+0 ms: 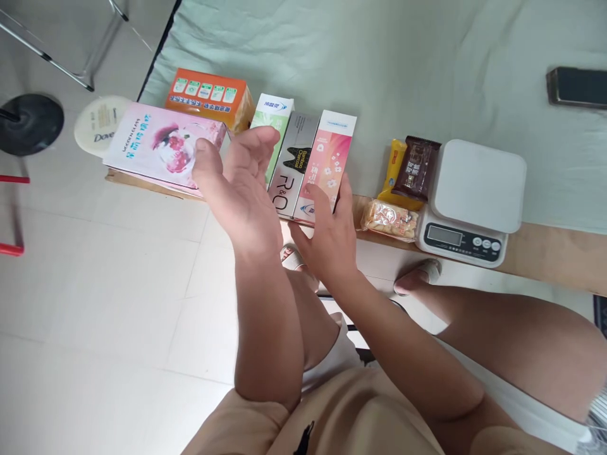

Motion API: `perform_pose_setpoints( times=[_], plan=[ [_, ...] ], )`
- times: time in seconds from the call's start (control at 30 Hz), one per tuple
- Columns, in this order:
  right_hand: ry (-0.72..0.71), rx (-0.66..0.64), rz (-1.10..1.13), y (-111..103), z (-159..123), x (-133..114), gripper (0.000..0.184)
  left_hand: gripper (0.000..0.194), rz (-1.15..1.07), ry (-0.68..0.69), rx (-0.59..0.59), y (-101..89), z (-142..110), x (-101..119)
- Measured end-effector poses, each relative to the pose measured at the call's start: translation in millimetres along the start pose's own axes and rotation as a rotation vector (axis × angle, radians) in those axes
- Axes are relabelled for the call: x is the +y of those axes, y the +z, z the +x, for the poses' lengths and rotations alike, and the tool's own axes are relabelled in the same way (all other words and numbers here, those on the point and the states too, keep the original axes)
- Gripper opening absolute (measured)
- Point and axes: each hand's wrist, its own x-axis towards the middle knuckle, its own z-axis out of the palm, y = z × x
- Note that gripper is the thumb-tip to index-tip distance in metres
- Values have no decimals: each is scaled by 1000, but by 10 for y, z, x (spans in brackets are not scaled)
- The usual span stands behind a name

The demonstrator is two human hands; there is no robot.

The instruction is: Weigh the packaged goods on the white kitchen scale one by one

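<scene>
At the near edge, a beige shirt (pixel 374 411) and bare legs (pixel 512 341) above sandals (pixel 431 268) on a floor (pixel 142 284) of pale, glossy tiles. Past the knees, a strip of bare wooden edge (pixel 554 253), then a light green sheet (pixel 403 63), wrinkled, over the rest of the surface. On the floor to the left, a pair of red bars (pixel 12 249), a round black base (pixel 38 123) and part of a metal frame (pixel 46 57).

Over the wooden edge, right hand (pixel 332 234) at the near end of the pink box (pixel 329 164), back upward, with half-bent fingers around that end; firm grip or light touch, cannot tell. To its left, left hand (pixel 246 183) wide and bare, palm up, above the things there. Pink box flat at the right of a row of three, just beside the silver box (pixel 306 129), with the green box (pixel 272 117) next. Long axis from near to far, slanting rightward; white end away from the body.

Right of the row, a snack pack (pixel 391 220), a yellow packet (pixel 396 167), a brown packet (pixel 417 167) and a white scale (pixel 478 183). On the left, a pale pink carton (pixel 165 142), with an orange pack (pixel 208 95) behind. Farther, at the right, a dark phone (pixel 578 87).
</scene>
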Motion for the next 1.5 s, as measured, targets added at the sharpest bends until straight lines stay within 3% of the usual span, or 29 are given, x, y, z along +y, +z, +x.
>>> perform_pose_setpoints(
  times=[0.07,0.2,0.33,0.43,0.57,0.67,0.8,0.87,1.0,1.13,1.27,1.4,1.5],
  plan=[
    [6,3,7,2,-3,-1,55,84,53,-61,-7,-61,33,-8],
    [-3,32,18,3,-16,-7,54,69,104,-85,-20,-124,69,-21],
    [-10,42,64,23,-15,15,55,58,-43,58,70,-54,13,23],
    [-47,30,132,69,-14,73,60,69,-90,180,114,-2,-51,100],
    [-224,81,212,48,-140,161,63,85,-100,239,79,25,-76,174],
    [-413,162,294,-205,-364,199,52,84,-118,267,46,105,-87,199],
    [-776,105,468,-849,-568,359,22,76,-87,280,-92,349,-158,195],
    [-801,156,442,-1173,-540,558,4,69,-111,313,-181,523,-217,167],
    [-571,456,339,-1663,-341,1165,32,53,-140,381,-424,953,-393,84],
    [-344,683,299,-2060,-269,1763,47,45,-87,442,-673,1430,-690,-6],
    [-157,861,339,-2437,-335,2127,51,48,36,330,-863,1949,-1075,-100],
    [58,957,468,-2676,-278,2515,40,35,182,247,-983,2678,-1372,-206],
    [250,968,614,-2694,-148,2915,17,22,243,151,-939,3455,-1441,-361]
  ],
)
